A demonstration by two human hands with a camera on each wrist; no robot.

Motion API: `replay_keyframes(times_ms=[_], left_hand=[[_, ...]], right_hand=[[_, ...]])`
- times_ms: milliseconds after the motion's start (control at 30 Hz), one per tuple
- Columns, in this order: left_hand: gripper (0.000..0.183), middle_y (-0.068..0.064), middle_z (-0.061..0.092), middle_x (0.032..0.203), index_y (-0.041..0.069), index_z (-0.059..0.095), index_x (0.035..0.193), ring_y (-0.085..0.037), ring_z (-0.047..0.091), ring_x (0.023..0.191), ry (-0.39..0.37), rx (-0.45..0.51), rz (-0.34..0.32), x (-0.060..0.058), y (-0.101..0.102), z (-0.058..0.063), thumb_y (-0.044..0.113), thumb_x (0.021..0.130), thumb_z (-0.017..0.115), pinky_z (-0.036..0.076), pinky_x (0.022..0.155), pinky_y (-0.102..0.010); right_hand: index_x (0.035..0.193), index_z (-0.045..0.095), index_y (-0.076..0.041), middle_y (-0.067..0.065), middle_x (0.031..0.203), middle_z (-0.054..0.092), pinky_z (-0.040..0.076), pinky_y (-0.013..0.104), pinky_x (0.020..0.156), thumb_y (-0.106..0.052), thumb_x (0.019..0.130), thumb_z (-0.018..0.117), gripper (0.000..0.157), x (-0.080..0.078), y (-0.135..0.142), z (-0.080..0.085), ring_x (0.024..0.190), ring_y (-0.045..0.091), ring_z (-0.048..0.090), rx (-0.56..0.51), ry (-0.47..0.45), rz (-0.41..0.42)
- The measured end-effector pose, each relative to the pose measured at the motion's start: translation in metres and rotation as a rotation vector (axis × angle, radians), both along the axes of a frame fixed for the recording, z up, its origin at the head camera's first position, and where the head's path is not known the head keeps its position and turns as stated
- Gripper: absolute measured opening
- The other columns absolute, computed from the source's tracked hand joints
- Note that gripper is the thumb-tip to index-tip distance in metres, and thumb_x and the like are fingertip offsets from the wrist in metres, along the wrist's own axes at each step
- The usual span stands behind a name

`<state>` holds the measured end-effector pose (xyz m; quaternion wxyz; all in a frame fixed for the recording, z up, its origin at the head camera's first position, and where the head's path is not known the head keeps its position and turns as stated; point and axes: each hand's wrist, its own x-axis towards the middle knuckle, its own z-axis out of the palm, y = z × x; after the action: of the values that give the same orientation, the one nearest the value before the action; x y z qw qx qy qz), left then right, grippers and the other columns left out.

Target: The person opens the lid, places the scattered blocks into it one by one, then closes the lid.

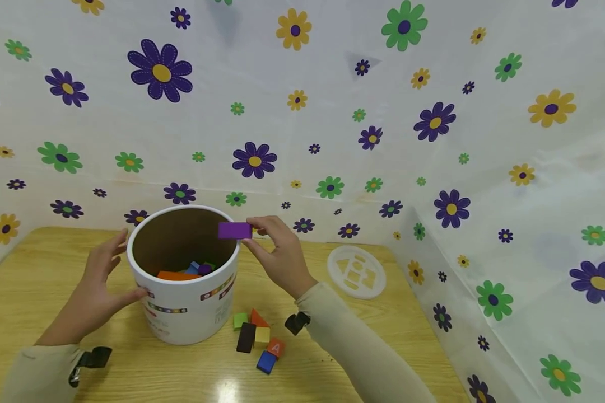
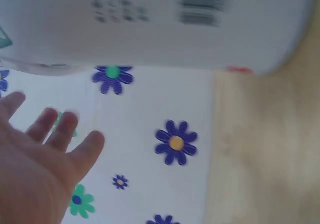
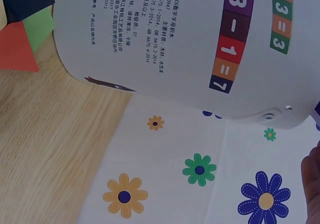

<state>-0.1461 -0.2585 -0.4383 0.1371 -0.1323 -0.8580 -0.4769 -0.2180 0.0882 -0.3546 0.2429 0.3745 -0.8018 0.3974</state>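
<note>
A white bucket (image 1: 181,294) with printed number tiles stands upright on the table, and several coloured blocks lie inside, among them an orange block (image 1: 177,276). At the bucket's right rim, my right hand (image 1: 282,257) pinches a purple block (image 1: 233,230) between thumb and fingers. My left hand (image 1: 88,291) is at the bucket's left side with fingers spread and thumb towards its front wall; I cannot tell whether the thumb touches. The left wrist view shows those fingers apart from the bucket wall. Most of the right hand is outside the right wrist view.
In front of the bucket lies a small group: a light green block (image 1: 240,321), a red triangle (image 1: 259,318), a dark block (image 1: 246,337), a yellow block (image 1: 262,337), an orange letter block (image 1: 275,348) and a blue block (image 1: 266,362). A white lid (image 1: 358,291) with cut-outs lies right. Flowered sheeting (image 1: 333,101) borders the table.
</note>
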Motion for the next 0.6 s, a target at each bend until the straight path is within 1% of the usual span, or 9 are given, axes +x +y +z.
replay_keyframes(times_ms=[67,100,133,267,333,400,467,500,600], left_hand=[[0.119,-0.008,0.017,0.167,0.036,0.008,0.166,-0.018,0.022,0.150,0.036,0.020,0.011,-0.002,0.006,0.004,0.011,0.082,0.088,0.025,0.110,-0.005],[0.118,-0.005,0.017,0.169,0.038,0.007,0.166,-0.014,0.022,0.150,0.028,0.026,0.013,-0.003,0.009,0.005,0.013,0.083,0.087,0.026,0.100,0.001],[0.117,-0.002,0.017,0.170,0.039,0.006,0.166,-0.014,0.022,0.151,0.016,0.028,0.012,-0.003,0.010,0.008,0.015,0.084,0.087,0.029,0.097,0.000],[0.110,0.004,0.019,0.171,0.042,0.007,0.165,-0.034,0.025,0.152,-0.051,0.028,0.000,-0.003,0.015,0.013,0.022,0.089,0.083,0.035,0.091,-0.004],[0.107,0.002,0.018,0.171,0.042,0.008,0.165,-0.042,0.024,0.151,-0.062,0.031,-0.004,-0.002,0.017,0.014,0.025,0.089,0.083,0.045,0.104,-0.021],[0.108,-0.001,0.019,0.171,0.041,0.010,0.165,-0.044,0.023,0.150,-0.062,0.051,-0.015,-0.002,0.018,0.013,0.026,0.088,0.084,0.048,0.111,-0.048],[0.109,-0.004,0.019,0.171,0.039,0.010,0.166,-0.046,0.021,0.149,-0.062,0.077,-0.033,-0.003,0.021,0.012,0.025,0.088,0.085,0.040,0.107,-0.075],[0.110,-0.005,0.019,0.170,0.039,0.010,0.166,-0.047,0.021,0.148,-0.060,0.086,-0.041,-0.003,0.022,0.012,0.024,0.087,0.085,0.036,0.100,-0.084],[0.113,-0.009,0.021,0.169,0.036,0.010,0.166,-0.047,0.023,0.146,-0.057,0.085,-0.052,-0.005,0.024,0.014,0.016,0.086,0.086,0.036,0.098,-0.085]], right_hand=[[0.131,0.067,-0.006,0.006,0.123,0.068,0.055,0.023,0.100,-0.013,0.096,0.076,0.037,0.001,0.000,0.001,0.112,0.018,0.063,0.021,0.000,0.016],[0.131,0.067,-0.005,0.006,0.123,0.068,0.054,0.023,0.100,-0.013,0.096,0.075,0.037,0.001,-0.001,0.001,0.112,0.018,0.063,0.033,0.002,0.022],[0.131,0.067,-0.005,0.007,0.124,0.068,0.054,0.022,0.100,-0.014,0.096,0.075,0.037,0.001,-0.002,0.001,0.113,0.018,0.062,0.038,0.003,0.030],[0.131,0.067,-0.004,0.006,0.124,0.068,0.053,0.019,0.100,-0.014,0.096,0.075,0.037,0.003,-0.007,0.001,0.114,0.017,0.062,0.051,0.007,0.045],[0.131,0.067,-0.004,0.006,0.124,0.068,0.052,0.019,0.100,-0.013,0.096,0.075,0.037,0.003,-0.008,0.002,0.114,0.017,0.062,0.055,0.009,0.048],[0.131,0.067,-0.004,0.006,0.124,0.068,0.052,0.019,0.101,-0.014,0.096,0.075,0.037,0.003,-0.009,0.002,0.114,0.017,0.063,0.065,0.007,0.047],[0.131,0.067,-0.004,0.006,0.125,0.068,0.052,0.019,0.101,-0.015,0.096,0.075,0.037,0.002,-0.010,0.004,0.114,0.017,0.063,0.082,0.000,0.047],[0.131,0.067,-0.004,0.006,0.125,0.068,0.052,0.019,0.100,-0.016,0.097,0.075,0.037,0.002,-0.011,0.005,0.114,0.017,0.063,0.095,-0.006,0.049],[0.130,0.067,-0.005,0.006,0.122,0.068,0.055,0.020,0.097,-0.017,0.097,0.075,0.036,0.000,-0.014,0.008,0.109,0.016,0.064,0.133,-0.024,0.059]])
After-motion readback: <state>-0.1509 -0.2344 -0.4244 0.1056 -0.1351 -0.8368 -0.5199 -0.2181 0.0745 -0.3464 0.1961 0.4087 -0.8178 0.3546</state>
